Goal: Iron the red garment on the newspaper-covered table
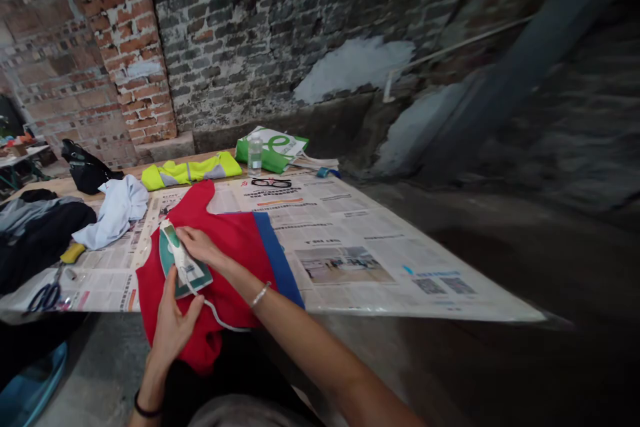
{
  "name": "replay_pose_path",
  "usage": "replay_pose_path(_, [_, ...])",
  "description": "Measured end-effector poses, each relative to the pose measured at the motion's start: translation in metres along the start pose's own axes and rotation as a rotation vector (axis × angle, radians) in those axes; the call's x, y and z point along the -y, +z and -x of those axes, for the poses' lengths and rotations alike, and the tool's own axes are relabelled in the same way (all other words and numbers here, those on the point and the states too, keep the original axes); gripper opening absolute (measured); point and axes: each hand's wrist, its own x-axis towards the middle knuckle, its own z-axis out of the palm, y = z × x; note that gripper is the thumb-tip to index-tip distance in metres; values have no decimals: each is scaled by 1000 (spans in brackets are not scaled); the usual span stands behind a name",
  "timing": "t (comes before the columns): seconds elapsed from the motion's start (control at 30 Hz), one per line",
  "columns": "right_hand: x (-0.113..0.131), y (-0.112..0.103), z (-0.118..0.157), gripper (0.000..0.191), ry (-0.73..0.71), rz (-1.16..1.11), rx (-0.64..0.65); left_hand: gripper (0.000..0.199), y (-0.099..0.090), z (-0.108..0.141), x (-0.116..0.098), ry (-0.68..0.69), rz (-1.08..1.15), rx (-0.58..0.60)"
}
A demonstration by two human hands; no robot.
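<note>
A white-and-green handheld clothes iron (pixel 183 263) lies tilted on a red garment (pixel 235 260) with a blue band (pixel 280 260) along one edge. My left hand (pixel 173 327) grips the iron's lower end between thumb and fingers. My right hand (pixel 197 245) sits over its upper end, and a bracelet shows on that wrist. A thin white cord (pixel 220 320) loops from the iron across the cloth. Part of the iron's underside is hidden.
Newspaper (pixel 340 240) covers the table under the garment. Around it lie a yellow hi-vis vest (pixel 187 171), white cloth (pixel 115 210), dark clothing (pixel 35 233), scissors (pixel 45 297), glasses (pixel 271 183), a water bottle (pixel 255 155) and a green bag (pixel 270 150). A brick wall (pixel 225 33) stands behind.
</note>
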Motion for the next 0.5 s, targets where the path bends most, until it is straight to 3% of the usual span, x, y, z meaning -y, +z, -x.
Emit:
replay_pose_path(0.07, [-24,-28,8,35,-93,245,-177,82,4,-3,0,-49,47,-31])
replay_pose_path(0.1, [-38,-43,13,39,-74,373,-238,79,7,-6,-1,-79,70,-55])
replay_pose_path(0.17, [-70,-72,21,51,26,646,-244,71,12,-17,-3,-136,108,-111])
replay_pose_path(0.23, [-99,-97,27,60,41,853,-148,62,14,-29,-4,-180,121,-157])
replay_pose_path(0.3, [-122,-119,27,61,82,975,-87,55,14,-37,-3,-199,115,-177])
replay_pose_path(0.37, [-135,-135,25,62,153,1036,-108,54,12,-36,3,-171,103,-151])
replay_pose_path(0.5, [-140,-151,16,65,138,1062,-240,77,10,-19,23,-12,53,-49])
